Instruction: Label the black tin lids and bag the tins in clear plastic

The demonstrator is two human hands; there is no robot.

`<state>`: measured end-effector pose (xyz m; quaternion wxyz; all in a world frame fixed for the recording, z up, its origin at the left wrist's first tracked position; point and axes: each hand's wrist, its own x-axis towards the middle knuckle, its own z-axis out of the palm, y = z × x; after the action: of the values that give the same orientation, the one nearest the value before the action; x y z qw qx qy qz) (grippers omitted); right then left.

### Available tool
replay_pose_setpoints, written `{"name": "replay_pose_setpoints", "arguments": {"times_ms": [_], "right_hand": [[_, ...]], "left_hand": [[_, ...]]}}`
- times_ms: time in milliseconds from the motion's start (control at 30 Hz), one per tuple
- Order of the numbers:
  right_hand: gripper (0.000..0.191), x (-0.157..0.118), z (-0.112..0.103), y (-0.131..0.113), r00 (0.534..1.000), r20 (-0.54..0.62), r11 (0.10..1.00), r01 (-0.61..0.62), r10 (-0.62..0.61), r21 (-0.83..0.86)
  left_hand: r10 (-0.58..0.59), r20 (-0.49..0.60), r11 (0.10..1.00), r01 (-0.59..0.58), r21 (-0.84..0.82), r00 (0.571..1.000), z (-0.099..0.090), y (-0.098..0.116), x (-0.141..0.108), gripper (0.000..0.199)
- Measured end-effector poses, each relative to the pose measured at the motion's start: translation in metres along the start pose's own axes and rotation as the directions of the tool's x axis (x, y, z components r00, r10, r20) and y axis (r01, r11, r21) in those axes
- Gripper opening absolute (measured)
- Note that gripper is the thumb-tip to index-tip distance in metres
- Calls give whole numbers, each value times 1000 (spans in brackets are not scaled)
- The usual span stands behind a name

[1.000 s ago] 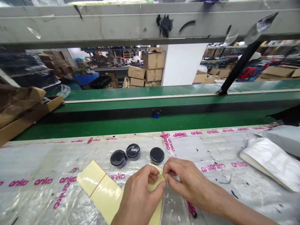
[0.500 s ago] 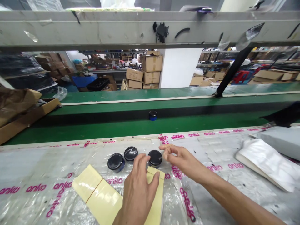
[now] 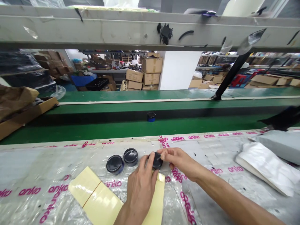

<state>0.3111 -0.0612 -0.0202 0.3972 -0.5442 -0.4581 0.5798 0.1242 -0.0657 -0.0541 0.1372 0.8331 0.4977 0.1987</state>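
Observation:
Three small round tubs with black lids and blue sides are on the plastic-covered bench. My left hand [image 3: 142, 184] grips the right one, a black-lidded tub [image 3: 157, 162], with fingers over its left side and thumb at the near side. My right hand [image 3: 179, 161] is closed in a pinch at that lid's right edge; whatever is between the fingertips is too small to make out. To the left sit another tub [image 3: 114, 164] and a third tub [image 3: 130, 156]. Yellow glossy sheets [image 3: 93, 193] lie under and beside my left hand, one bundle with a brown band around it.
A further blue tub [image 3: 151, 117] with a black lid stands on the green conveyor belt [image 3: 117, 128]. At the right lie white pouches [image 3: 264, 165] and a grey bag [image 3: 278, 143]. A cardboard box [image 3: 30, 115] is at the left. A beam [image 3: 105, 29] crosses overhead.
My left hand has moved onto the right tub and closed around its edge. My right hand has come down and left, bringing its pinched fingertips to the lid.

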Motion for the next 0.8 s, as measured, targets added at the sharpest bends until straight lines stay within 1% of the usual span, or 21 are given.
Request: {"name": "replay_pose_setpoints", "arguments": {"times_ms": [67, 133, 233, 367, 533, 700, 800], "right_hand": [[33, 1, 0, 3, 1000, 3, 1000, 13, -13, -3], [34, 2, 1, 4, 1000, 13, 1000, 24, -24, -12], [35, 3, 4, 3, 1000, 1, 999, 25, -25, -34], [33, 3, 9, -1, 999, 0, 998, 33, -33, -46], [33, 5, 13, 0, 993, 8, 993, 116, -116, -6], [31, 5, 14, -1, 995, 14, 995, 102, -102, -17], [30, 6, 14, -2, 995, 27, 994, 100, -99, -36]], "left_hand": [[1, -23, 1000, -2, -20, 1000, 4, -3, 0, 54], [-12, -21, 995, 10, -96, 1000, 6, -7, 1, 52], [-39, 13, 983, 40, -178, 999, 5, -11, 2, 50], [-61, 61, 969, 74, -237, 996, 1, -12, 6, 54], [-92, 92, 965, 112, -239, 991, -1, -8, 10, 54], [-65, 74, 965, 82, -250, 995, 1, -9, 10, 54], [-61, 82, 963, 80, -258, 995, 4, -12, 9, 56]]}}
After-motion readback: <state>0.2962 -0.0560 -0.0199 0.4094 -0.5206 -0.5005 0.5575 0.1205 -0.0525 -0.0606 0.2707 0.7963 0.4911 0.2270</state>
